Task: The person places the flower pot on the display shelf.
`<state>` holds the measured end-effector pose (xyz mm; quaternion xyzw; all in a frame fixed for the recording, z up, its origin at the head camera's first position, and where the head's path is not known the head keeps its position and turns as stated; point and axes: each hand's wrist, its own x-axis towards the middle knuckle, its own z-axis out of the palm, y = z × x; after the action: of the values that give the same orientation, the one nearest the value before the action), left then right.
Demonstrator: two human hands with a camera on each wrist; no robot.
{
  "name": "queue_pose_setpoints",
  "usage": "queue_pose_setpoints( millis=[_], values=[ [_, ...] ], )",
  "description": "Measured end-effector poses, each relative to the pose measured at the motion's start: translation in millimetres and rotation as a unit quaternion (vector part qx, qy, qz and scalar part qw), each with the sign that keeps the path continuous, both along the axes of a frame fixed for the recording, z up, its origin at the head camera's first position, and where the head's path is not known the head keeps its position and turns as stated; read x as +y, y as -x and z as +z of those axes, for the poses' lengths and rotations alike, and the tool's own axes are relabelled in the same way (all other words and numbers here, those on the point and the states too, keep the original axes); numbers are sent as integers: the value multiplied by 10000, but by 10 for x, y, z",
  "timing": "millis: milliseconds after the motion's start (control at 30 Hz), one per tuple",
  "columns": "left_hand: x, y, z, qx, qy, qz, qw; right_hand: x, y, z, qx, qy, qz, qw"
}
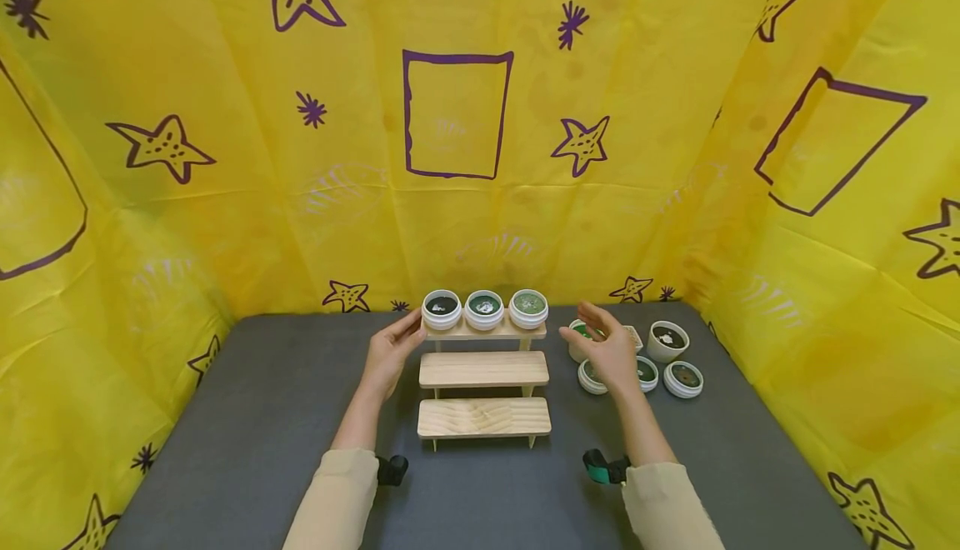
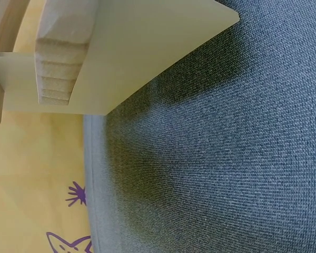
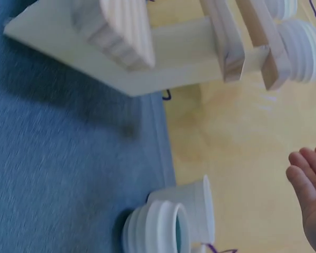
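Three white ribbed jars stand in a row on the top step of a three-tier wooden stand [image 1: 483,369]. The left jar [image 1: 442,311] has a very dark content, the middle jar [image 1: 484,310] dark green, the right jar [image 1: 528,309] light green. My left hand [image 1: 392,354] is at the top step's left end, its fingertips beside the left jar; whether they touch it is unclear. To the right of the stand, my right hand [image 1: 609,353] hovers with relaxed fingers and nothing held, partly covering a group of jars and cups. The right wrist view also shows the right hand [image 3: 312,184].
Right of the stand are a cup with green content [image 1: 576,350], a cup with dark content [image 1: 668,340] and low jars, among them a brownish one [image 1: 683,379]. A grey cloth [image 1: 285,433] covers the table. Yellow patterned fabric [image 1: 465,233] encloses the back and sides.
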<state>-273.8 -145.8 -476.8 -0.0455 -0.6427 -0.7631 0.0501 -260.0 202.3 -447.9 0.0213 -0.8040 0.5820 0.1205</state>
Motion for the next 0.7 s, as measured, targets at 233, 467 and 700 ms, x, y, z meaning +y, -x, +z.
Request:
queue_pose_setpoints(
  millis=[233,467,700],
  values=[
    [1,2,0,-37,36,-8,10000,187,-69,-88,37,-10,-413,9991],
    [12,-10,1,-57,-77,-19,10000,366,-139,-150,-77,223,-698,9973],
    [9,-10,4,-57,-43,-23,10000,478,-185,-207,-56,125,-995,9949]
  ],
)
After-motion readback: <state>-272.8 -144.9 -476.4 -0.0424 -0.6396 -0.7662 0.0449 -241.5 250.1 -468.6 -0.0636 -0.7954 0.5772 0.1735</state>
